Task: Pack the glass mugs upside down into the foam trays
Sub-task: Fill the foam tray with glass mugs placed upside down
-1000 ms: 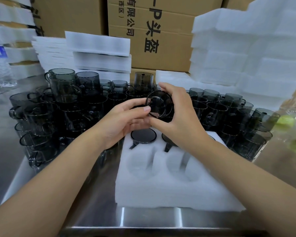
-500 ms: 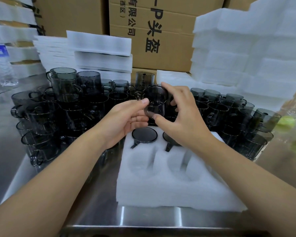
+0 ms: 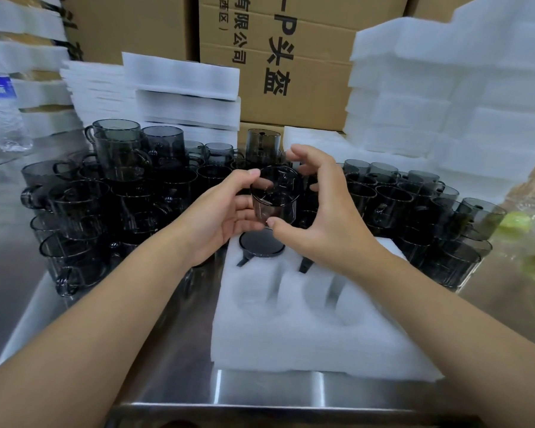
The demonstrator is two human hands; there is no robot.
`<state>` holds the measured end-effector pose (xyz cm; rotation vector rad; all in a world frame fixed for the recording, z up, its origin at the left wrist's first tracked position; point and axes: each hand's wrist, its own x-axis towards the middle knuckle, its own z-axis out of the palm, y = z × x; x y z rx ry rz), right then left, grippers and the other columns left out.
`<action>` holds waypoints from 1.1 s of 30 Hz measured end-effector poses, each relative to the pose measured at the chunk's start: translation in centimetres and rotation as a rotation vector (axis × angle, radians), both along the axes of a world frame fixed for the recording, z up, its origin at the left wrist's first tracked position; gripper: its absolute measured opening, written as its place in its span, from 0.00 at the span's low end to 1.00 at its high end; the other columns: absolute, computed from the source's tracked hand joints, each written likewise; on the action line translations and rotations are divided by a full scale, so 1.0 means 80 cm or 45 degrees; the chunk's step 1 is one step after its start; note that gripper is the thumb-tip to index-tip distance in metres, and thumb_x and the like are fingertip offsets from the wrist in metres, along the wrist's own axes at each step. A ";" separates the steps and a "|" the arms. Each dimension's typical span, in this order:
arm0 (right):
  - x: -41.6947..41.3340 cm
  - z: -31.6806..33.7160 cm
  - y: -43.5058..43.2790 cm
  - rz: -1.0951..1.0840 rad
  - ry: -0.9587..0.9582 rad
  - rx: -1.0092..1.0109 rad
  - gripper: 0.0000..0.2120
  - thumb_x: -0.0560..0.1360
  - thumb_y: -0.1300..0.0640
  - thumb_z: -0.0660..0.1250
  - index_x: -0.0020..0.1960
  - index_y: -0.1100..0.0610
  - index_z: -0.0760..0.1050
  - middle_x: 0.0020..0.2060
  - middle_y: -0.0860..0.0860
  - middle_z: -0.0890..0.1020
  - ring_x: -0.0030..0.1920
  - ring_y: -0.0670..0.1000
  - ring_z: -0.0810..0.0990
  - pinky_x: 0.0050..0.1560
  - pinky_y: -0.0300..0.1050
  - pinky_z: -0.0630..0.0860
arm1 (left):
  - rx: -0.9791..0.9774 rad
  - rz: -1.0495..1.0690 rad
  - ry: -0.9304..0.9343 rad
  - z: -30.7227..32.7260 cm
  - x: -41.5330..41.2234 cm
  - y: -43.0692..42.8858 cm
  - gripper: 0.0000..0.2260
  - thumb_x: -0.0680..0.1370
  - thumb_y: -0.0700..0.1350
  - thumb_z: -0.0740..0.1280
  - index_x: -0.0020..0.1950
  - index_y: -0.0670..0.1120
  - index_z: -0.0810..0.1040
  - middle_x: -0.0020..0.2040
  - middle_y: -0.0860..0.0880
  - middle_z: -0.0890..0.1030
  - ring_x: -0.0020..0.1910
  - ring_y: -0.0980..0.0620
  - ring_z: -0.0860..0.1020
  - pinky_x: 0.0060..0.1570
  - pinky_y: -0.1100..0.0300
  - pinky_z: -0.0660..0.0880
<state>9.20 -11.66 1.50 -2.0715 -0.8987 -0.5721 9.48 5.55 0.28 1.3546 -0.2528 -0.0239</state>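
Observation:
A smoky grey glass mug hangs above the far end of the white foam tray. My left hand grips it, thumb on the upper edge and fingers wrapped behind. My right hand arches beside it with spread fingers off the glass; only the thumb tip touches the lower edge. One mug sits upside down in the tray's far left pocket. The far right pocket is mostly hidden under my right hand, and just a dark handle shows. The two near pockets hold nothing.
Stacked grey mugs crowd the steel table on the left and right. Foam tray piles and cardboard boxes stand behind. A water bottle is far left, a clear bag with green contents far right.
The mug has been turned from facing me to standing on end. My right hand's fingers have come off it, and my left hand now grips it.

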 end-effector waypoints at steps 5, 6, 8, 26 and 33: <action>-0.006 0.008 -0.002 -0.041 -0.045 -0.044 0.36 0.64 0.50 0.72 0.70 0.49 0.64 0.57 0.41 0.73 0.59 0.43 0.68 0.66 0.52 0.65 | 0.073 0.064 0.000 0.002 0.000 -0.005 0.16 0.75 0.57 0.62 0.49 0.46 0.80 0.36 0.49 0.83 0.36 0.54 0.81 0.34 0.63 0.78; -0.007 0.009 -0.002 -0.050 -0.063 -0.056 0.36 0.63 0.50 0.72 0.70 0.50 0.65 0.55 0.42 0.73 0.57 0.43 0.68 0.65 0.53 0.66 | 0.087 0.075 0.000 0.002 -0.001 -0.006 0.15 0.78 0.56 0.61 0.49 0.46 0.80 0.36 0.49 0.83 0.36 0.54 0.81 0.34 0.63 0.78; -0.007 0.012 -0.003 -0.068 -0.121 -0.092 0.35 0.63 0.49 0.72 0.69 0.51 0.68 0.53 0.44 0.72 0.56 0.44 0.68 0.64 0.52 0.66 | 0.116 0.080 -0.009 0.002 -0.001 -0.006 0.16 0.80 0.55 0.58 0.48 0.46 0.80 0.35 0.50 0.83 0.35 0.55 0.81 0.35 0.64 0.78; -0.028 0.030 -0.009 0.505 0.472 -0.612 0.27 0.60 0.46 0.77 0.57 0.41 0.74 0.60 0.39 0.72 0.67 0.39 0.64 0.67 0.34 0.63 | 0.252 0.262 -0.019 0.004 -0.005 -0.015 0.09 0.79 0.43 0.63 0.51 0.42 0.81 0.50 0.39 0.82 0.48 0.45 0.80 0.59 0.46 0.74; -0.033 0.027 -0.001 0.460 0.249 -0.737 0.28 0.60 0.43 0.79 0.57 0.44 0.74 0.53 0.38 0.70 0.61 0.39 0.65 0.61 0.29 0.62 | 0.255 0.235 -0.035 -0.001 -0.001 -0.013 0.07 0.78 0.43 0.64 0.50 0.44 0.81 0.47 0.43 0.83 0.46 0.49 0.80 0.49 0.55 0.76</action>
